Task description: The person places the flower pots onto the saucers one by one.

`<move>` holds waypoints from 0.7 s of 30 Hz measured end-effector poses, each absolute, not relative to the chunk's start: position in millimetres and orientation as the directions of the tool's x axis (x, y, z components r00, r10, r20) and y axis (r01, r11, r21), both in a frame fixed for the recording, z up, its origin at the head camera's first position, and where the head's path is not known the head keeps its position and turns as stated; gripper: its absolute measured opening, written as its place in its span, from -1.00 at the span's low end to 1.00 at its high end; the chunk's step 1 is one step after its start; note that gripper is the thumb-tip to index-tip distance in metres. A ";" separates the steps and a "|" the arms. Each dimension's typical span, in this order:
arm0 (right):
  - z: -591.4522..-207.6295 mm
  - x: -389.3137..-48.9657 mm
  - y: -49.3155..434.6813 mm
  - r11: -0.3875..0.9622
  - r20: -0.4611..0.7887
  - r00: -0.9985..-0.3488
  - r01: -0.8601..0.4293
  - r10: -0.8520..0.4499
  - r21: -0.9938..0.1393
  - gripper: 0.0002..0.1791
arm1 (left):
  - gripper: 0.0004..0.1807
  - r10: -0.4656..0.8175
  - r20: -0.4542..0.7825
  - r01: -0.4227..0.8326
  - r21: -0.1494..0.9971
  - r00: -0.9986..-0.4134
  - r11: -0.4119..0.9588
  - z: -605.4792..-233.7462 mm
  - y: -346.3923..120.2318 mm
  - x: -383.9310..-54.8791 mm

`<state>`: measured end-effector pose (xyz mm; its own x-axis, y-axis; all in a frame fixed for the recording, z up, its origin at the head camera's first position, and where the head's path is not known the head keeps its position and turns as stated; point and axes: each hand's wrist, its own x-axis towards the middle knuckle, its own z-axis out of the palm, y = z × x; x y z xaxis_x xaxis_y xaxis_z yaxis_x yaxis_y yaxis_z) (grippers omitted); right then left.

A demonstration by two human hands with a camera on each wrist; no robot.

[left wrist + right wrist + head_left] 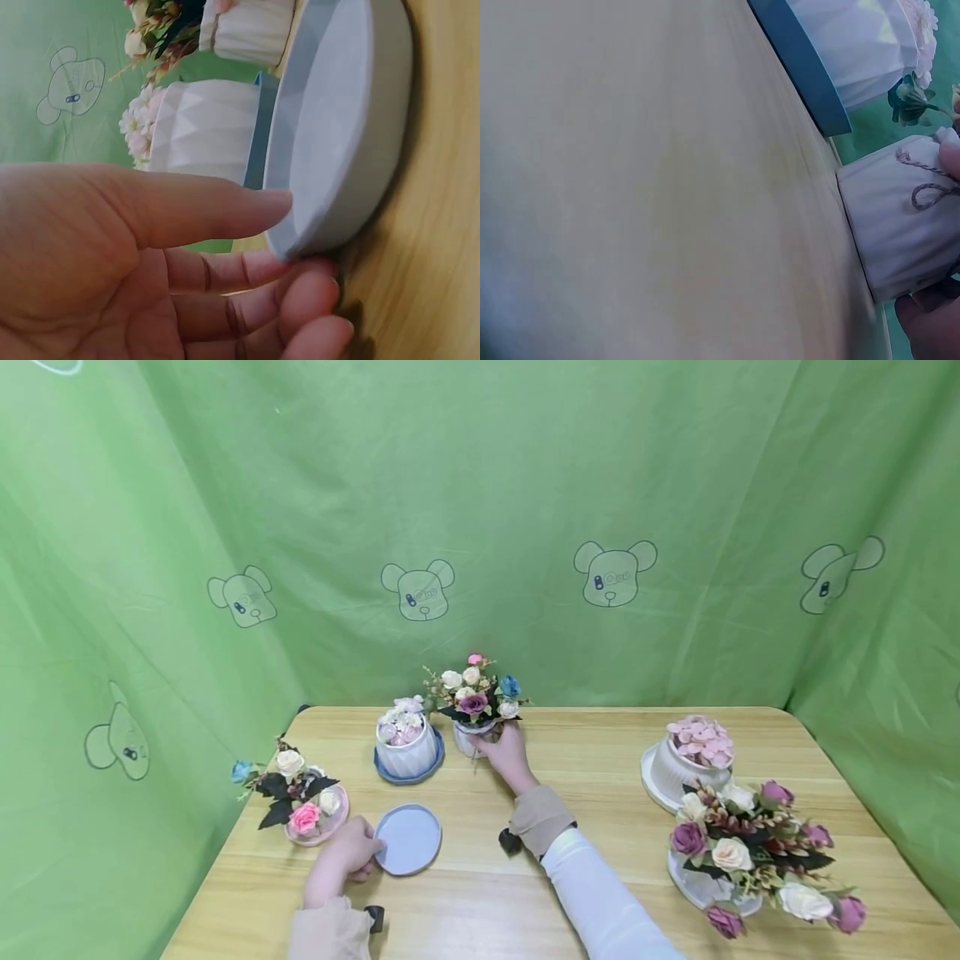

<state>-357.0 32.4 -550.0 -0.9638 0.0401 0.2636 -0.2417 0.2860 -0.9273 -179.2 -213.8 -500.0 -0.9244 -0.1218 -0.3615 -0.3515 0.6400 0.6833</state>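
Note:
My left hand pinches the near-left rim of a shallow grey-blue saucer, low over the wooden table. In the left wrist view the thumb lies over the rim of the saucer, with fingers curled beneath. Toward the back, my right hand grips a small white flowerpot from its right side. Mixed artificial roses, blue, purple, white and pink, fill this pot. A twine bow shows on its side in the right wrist view, where most of the hand is cut off.
Left of the gripped pot, a faceted white pot of pale flowers stands on a blue saucer. Roses spread over a pink saucer at left. Two more planted pots on white saucers occupy the right. A green curtain encloses the table.

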 end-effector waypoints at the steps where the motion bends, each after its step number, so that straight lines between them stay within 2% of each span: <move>1: -551.0 -357.9 32.5 0.281 0.262 -0.964 -0.242 0.036 -0.929 -0.14 | -0.88 -0.119 -0.359 -0.348 0.684 -0.926 0.642 -502.9 -212.7 -180.9; 8: -551.5 -360.5 32.9 0.302 0.237 -0.971 -0.218 0.025 -0.928 -0.01 | -0.90 -0.096 -0.347 -0.328 0.709 -0.933 0.624 -508.5 -200.7 -187.9; 21: -551.4 -367.8 33.8 0.316 0.199 -0.979 -0.201 -0.040 -0.927 0.02 | -0.92 -0.085 -0.301 -0.295 0.770 -0.950 0.566 -518.4 -194.5 -194.7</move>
<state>-367.8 33.8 -551.4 -0.9792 -0.0397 0.1989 -0.2012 0.3159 -0.9272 -194.7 -194.5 -518.4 -0.9498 -0.0850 -0.3010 -0.2946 0.5662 0.7698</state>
